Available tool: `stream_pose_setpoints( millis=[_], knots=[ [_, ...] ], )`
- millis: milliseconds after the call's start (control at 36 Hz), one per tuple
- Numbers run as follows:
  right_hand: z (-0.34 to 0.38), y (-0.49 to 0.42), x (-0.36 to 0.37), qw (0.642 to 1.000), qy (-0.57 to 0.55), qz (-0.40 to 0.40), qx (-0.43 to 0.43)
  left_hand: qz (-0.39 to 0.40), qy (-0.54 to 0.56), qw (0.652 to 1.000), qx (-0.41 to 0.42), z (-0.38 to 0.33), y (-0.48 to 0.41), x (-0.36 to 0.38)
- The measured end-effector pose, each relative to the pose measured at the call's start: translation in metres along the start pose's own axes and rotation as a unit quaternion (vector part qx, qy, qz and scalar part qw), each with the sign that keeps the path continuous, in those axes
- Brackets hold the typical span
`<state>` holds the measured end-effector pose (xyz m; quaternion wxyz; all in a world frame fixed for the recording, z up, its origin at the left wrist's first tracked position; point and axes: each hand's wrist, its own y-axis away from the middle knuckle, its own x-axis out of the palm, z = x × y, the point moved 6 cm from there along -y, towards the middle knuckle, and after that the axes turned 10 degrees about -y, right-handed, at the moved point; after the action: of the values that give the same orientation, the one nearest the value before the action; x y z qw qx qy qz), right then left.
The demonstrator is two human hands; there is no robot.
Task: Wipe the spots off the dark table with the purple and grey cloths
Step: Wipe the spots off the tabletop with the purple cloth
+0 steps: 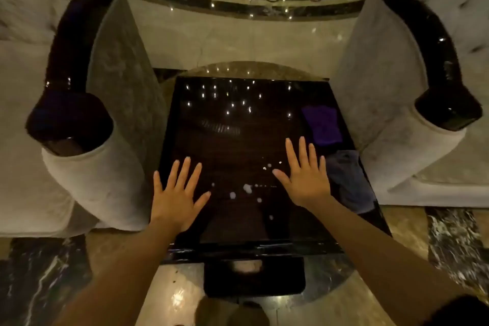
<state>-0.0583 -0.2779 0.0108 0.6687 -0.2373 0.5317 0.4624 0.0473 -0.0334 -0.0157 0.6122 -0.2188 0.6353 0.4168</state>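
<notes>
Two bare forearms show in the head view, both uncovered from the lower edge of the picture up to the wrists, with no sleeve over them. The left hand (176,200) and the right hand (307,180) carry no glove, ring, watch or bracelet. Each hand shows five slender fingers with short, plain nails above the dark tabletop (238,140).
</notes>
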Motion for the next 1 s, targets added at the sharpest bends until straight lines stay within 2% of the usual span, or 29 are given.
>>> stream_pose_setpoints(
  millis=[167, 361, 556, 1001],
  knots=[
    [-0.018, -0.036, 0.042, 0.999, 0.000, -0.049, -0.019, -0.045, 0.002, 0.999, -0.014, 0.007, -0.021, 0.047],
    [-0.031, -0.069, 0.052, 0.994, 0.010, -0.095, -0.045, -0.068, 0.032, 0.997, 0.000, 0.006, -0.034, 0.076],
    [-0.042, -0.086, 0.054, 0.991, 0.007, -0.120, -0.059, -0.057, 0.066, 0.996, -0.006, 0.008, -0.038, 0.086],
    [-0.124, -0.161, 0.010, 0.990, -0.006, -0.133, 0.051, -0.056, 0.039, 0.998, -0.014, 0.007, -0.038, 0.088]
  ],
)
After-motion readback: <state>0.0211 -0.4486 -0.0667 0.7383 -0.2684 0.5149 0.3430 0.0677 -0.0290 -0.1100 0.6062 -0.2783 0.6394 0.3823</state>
